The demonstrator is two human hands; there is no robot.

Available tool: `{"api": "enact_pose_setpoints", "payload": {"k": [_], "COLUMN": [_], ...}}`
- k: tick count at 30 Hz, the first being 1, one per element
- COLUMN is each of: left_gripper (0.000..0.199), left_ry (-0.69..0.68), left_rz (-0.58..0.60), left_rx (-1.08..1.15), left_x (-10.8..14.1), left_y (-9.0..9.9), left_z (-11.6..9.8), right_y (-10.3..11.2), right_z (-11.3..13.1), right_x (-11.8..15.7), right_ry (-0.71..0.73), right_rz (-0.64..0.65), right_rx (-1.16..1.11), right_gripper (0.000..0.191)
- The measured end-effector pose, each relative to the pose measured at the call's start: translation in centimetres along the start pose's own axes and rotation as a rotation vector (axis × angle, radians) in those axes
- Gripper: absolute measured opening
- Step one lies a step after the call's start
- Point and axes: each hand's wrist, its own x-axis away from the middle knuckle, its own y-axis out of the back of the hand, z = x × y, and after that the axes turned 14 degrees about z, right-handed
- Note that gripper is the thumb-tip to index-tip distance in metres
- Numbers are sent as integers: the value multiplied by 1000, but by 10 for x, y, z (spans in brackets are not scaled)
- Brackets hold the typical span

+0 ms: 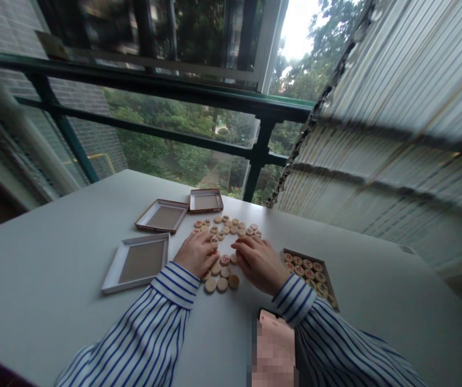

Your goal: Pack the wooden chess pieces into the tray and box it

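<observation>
Round wooden Chinese chess pieces (222, 284) lie in a loose group in the middle of the white table. Some show red or dark characters, others a plain face. My left hand (195, 252) rests over the left side of the group, its fingers bent loosely across several pieces and partly hiding them. From the right, my right hand (261, 263) reaches in with loosely curved fingers pointing left, close to a piece with a red character (225, 260). Its thumb is mostly hidden, and no piece shows in its grasp.
Right of my right hand, a shallow box (331, 279) holds rows of chess pieces, partly behind my sleeve. Three shallow trays stand on the left: a white one (122, 244), a brown-edged one (139, 223) and a smaller one (206, 209). A phone (275, 344) lies near me.
</observation>
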Motion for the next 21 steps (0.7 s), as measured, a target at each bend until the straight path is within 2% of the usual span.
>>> {"api": "enact_pose_setpoints", "payload": {"k": [9, 21], "left_gripper": [16, 21], "left_ry": [9, 39], "left_rz": [67, 38], "left_rx": [11, 20], "left_x": [-2, -2], "left_y": [0, -3], "left_z": [2, 1], "right_y": [-8, -11], "right_z": [0, -2], "right_x": [3, 4], "right_ry": [27, 16], "right_rz": [7, 15], "right_rx": [-18, -45], "right_gripper": [25, 25]}}
